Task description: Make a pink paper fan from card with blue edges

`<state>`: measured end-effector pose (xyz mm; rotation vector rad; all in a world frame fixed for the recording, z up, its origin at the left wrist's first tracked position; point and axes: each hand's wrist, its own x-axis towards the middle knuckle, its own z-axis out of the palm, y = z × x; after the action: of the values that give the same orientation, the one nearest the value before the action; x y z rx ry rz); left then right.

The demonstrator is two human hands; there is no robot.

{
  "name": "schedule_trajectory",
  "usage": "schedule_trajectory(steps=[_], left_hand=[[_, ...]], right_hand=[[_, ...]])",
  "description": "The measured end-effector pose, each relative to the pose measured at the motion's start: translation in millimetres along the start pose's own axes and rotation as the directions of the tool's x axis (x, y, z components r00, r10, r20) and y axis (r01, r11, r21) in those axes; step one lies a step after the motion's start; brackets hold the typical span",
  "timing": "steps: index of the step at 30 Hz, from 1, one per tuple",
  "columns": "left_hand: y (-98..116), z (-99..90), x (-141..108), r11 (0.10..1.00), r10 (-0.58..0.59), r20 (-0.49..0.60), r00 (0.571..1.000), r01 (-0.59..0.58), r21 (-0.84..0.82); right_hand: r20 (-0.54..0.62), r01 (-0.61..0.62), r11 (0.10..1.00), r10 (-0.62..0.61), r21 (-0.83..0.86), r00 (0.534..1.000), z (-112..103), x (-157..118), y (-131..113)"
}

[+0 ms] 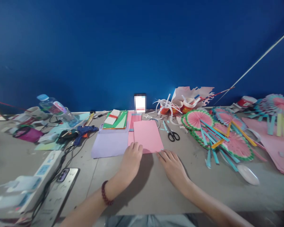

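A flat sheet of pink paper [148, 137] lies before me on the grey table. At its near left corner, my left hand [133, 154] bends its fingers over the edge, closed on the paper. My right hand [172, 164] is closed at the near right corner, fingertips on the edge; both thumbs are mostly hidden. A lilac sheet [110, 143] lies left of the pink one, partly beneath a stack of green paper [121, 121] topped by a small white block with a red band [112, 117]. Behind the pink sheet are pink-and-blue striped strips [135, 118].
Black-handled scissors [173, 135] lie to the right, near pleated paper fans [236, 145] and a white spoon-shaped piece [248, 175]. Cups [188, 104] stand at the back. Leftward are a blue glue gun [84, 132], a bottle [58, 108], a power strip [41, 179] and a phone [59, 195].
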<state>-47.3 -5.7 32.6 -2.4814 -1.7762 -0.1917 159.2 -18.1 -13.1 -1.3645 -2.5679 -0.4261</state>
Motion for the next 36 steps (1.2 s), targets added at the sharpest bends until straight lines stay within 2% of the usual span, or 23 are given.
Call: schedule_trajectory(steps=[1,3,5,7,10,12,17,28,36], left_hand=[[7.7,0.9,-4.9,0.999,0.026,-0.027,0.999,-0.025,0.030],[22.3,8.2,-16.3,0.986,0.167,-0.072,0.983,-0.165,0.040],[33.7,21.9,-27.1,0.956,0.293,-0.105,0.950,-0.291,0.036],[40.3,37.6,-34.1,0.936,0.350,-0.115,0.930,-0.345,0.061],[41.8,54.2,-36.5,0.947,0.322,-0.154,0.934,-0.320,0.035],[39.7,57.0,-35.3,0.958,0.275,-0.144,0.951,-0.284,-0.041],[34.9,49.9,-34.6,0.954,0.237,-0.077,0.968,-0.247,-0.168],[34.4,47.3,-34.2,0.944,0.224,0.014,0.974,-0.214,-0.251],[34.3,42.6,-31.2,0.933,0.214,-0.007,0.977,-0.207,-0.293]], right_hand=[[0.009,-0.008,1.000,0.008,0.006,1.000,-1.1,0.3,-0.5],[0.030,-0.025,1.000,0.024,0.015,0.999,-3.3,1.0,-1.3],[0.049,-0.035,0.999,0.034,0.019,0.998,-4.6,1.5,-1.9],[0.065,-0.042,0.999,0.040,0.023,0.997,-4.8,1.8,-1.9],[0.082,-0.048,0.999,0.046,0.023,0.996,-4.4,2.1,-1.6],[0.092,-0.050,0.999,0.049,0.018,0.995,-4.4,2.1,-1.6],[0.103,-0.051,0.999,0.051,-0.001,0.993,-7.0,1.9,-2.4],[0.067,-0.051,0.998,0.052,-0.020,0.996,-3.6,1.8,-2.9],[0.086,-0.060,0.998,0.061,-0.015,0.994,-4.9,2.0,-3.3]])
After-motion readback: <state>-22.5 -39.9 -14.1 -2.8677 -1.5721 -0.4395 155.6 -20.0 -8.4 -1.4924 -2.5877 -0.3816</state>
